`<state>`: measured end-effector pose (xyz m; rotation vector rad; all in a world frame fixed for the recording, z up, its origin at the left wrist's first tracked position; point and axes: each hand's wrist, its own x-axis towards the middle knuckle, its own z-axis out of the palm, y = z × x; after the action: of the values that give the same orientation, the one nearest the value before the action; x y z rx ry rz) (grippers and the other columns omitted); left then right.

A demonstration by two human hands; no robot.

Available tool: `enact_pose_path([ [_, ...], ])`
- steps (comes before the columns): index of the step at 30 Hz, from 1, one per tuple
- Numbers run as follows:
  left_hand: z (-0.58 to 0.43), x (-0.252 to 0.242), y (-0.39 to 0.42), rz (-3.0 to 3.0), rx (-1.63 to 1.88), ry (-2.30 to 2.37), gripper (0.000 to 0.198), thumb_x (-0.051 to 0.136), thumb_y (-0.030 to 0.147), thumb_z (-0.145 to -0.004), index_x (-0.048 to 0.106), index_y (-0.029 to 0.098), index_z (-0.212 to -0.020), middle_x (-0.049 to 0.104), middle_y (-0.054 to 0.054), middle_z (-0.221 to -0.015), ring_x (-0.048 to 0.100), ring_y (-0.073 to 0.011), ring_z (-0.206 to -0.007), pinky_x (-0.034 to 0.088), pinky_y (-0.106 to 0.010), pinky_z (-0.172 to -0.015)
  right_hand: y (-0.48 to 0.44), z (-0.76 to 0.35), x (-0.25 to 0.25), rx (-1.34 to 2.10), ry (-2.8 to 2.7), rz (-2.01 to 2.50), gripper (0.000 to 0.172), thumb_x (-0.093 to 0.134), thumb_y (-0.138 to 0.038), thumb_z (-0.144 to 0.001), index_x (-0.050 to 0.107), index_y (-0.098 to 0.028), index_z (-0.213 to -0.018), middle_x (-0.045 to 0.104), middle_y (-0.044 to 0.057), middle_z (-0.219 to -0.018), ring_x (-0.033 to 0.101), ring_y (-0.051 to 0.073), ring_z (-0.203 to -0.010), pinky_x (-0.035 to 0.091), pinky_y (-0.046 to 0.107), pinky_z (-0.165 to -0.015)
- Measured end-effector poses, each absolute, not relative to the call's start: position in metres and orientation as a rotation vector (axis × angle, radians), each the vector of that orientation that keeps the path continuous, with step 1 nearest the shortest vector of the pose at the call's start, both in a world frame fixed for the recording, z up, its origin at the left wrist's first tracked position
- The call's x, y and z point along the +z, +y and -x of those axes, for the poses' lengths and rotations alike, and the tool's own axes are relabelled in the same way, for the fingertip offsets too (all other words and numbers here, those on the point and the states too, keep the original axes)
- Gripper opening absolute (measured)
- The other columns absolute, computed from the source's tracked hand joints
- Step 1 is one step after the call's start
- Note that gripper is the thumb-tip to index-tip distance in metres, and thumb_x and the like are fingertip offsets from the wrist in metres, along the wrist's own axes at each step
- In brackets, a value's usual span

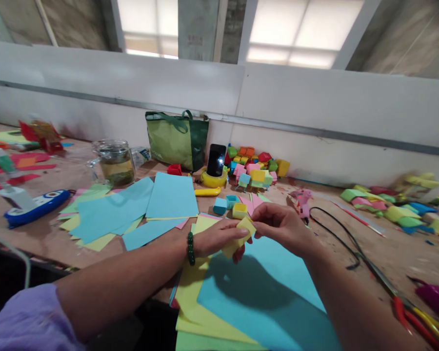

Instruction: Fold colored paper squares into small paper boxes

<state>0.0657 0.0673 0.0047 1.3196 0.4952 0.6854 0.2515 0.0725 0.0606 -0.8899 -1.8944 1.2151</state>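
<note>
Paper (246, 226), pale yellow and folded small, sits between the person's two hands, raised over the table (157, 282). With it as the centre of the dial, the left hand (215, 237) comes in from 9 o'clock and holds it, thumb on top and fingers beneath; more yellow shows at 7 o'clock, below that thumb. The right hand (281, 225) reaches in from 3 o'clock, its thumb and forefinger narrowed in a pinch on the near corner. A green bracelet (191, 248) circles the left wrist.

Below, toward 5 o'clock, lies a blue sheet (296, 287) bearing the hands' shadow, with yellow sheets (192, 312) under it at 7. Just beyond the paper, near 12, stands an open yellow box (240, 211); a blue box (220, 206) is close by at 11. Farther off are a heap of paper shapes (257, 175) at 12, a phone (216, 160) propped upright at 11, a bag (171, 141) behind it, also at 11, and a glass mug (116, 165) at 10. A pencil (358, 219) lies at 3.
</note>
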Motion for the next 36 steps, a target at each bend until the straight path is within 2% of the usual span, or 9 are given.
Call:
enact_pose_path([
  [7, -0.066, 0.005, 0.067, -1.338, 0.706, 0.507, 0.04, 0.058, 0.052, -0.076, 0.054, 0.013, -0.085, 0.058, -0.001, -0.055, 0.056, -0.0126, -0.047, 0.043, -0.024, -0.05, 0.07, -0.25, 0.057, 0.974, -1.933, 0.919, 0.025, 0.072, -0.038, -0.076, 0.067, -0.014, -0.077, 0.068, 0.005, -0.07, 0.063, 0.015, -0.059, 0.053, 0.028, -0.053],
  [13, -0.066, 0.006, 0.065, -1.422, 0.705, 0.547, 0.036, 0.052, 0.048, -0.079, 0.054, 0.013, -0.086, 0.058, -0.001, -0.056, 0.056, -0.0127, -0.049, 0.042, -0.024, -0.051, 0.071, -0.249, 0.057, 0.951, -1.987, 0.975, 0.028, 0.065, -0.041, -0.081, 0.065, -0.013, -0.077, 0.065, 0.004, -0.068, 0.06, 0.014, -0.057, 0.05, 0.028, -0.052],
  [18, -0.066, 0.006, 0.064, -1.466, 0.686, 0.55, 0.036, 0.049, 0.048, -0.081, 0.054, 0.013, -0.087, 0.059, -0.002, -0.058, 0.055, -0.0124, -0.05, 0.043, -0.024, -0.053, 0.074, -0.249, 0.054, 1.008, -1.914, 0.968, 0.026, 0.071, -0.039, -0.075, 0.062, -0.015, -0.072, 0.064, 0.002, -0.065, 0.059, 0.013, -0.055, 0.048, 0.026, -0.049],
  [24, -0.067, 0.006, 0.062, -1.469, 0.652, 0.548, 0.041, 0.05, 0.054, -0.08, 0.053, 0.013, -0.086, 0.058, -0.002, -0.06, 0.055, -0.0127, -0.051, 0.043, -0.025, -0.053, 0.073, -0.248, 0.056, 1.233, -1.811, 0.939, 0.028, 0.077, -0.033, -0.069, 0.066, -0.014, -0.086, 0.067, 0.002, -0.065, 0.063, 0.014, -0.053, 0.05, 0.026, -0.051],
  [29, -0.067, 0.007, 0.059, -1.499, 0.645, 0.54, 0.054, 0.044, 0.066, -0.082, 0.054, 0.013, -0.088, 0.059, -0.002, -0.061, 0.056, -0.0128, -0.054, 0.044, -0.024, -0.054, 0.076, -0.249, 0.055, 1.31, -1.739, 0.979, 0.022, 0.079, -0.033, -0.064, 0.069, -0.014, -0.069, 0.065, 0.002, -0.058, 0.059, 0.012, -0.051, 0.046, 0.024, -0.049],
  [33, -0.067, 0.006, 0.061, -1.452, 0.605, 0.54, 0.059, 0.047, 0.071, -0.079, 0.055, 0.013, -0.087, 0.059, -0.002, -0.062, 0.057, -0.012, -0.053, 0.044, -0.023, -0.053, 0.08, -0.249, 0.051, 1.319, -1.653, 1.024, 0.022, 0.081, -0.032, -0.06, 0.071, -0.014, -0.066, 0.063, 0.0, -0.054, 0.052, 0.008, -0.048, 0.042, 0.021, -0.046],
  [36, -0.067, 0.006, 0.062, -1.401, 0.613, 0.552, 0.059, 0.048, 0.071, -0.079, 0.055, 0.013, -0.083, 0.059, -0.002, -0.059, 0.057, -0.0119, -0.05, 0.045, -0.023, -0.05, 0.082, -0.248, 0.047, 1.323, -1.574, 1.042, 0.024, 0.083, -0.033, -0.058, 0.071, -0.015, -0.068, 0.063, -0.001, -0.057, 0.054, 0.008, -0.05, 0.044, 0.021, -0.049],
])
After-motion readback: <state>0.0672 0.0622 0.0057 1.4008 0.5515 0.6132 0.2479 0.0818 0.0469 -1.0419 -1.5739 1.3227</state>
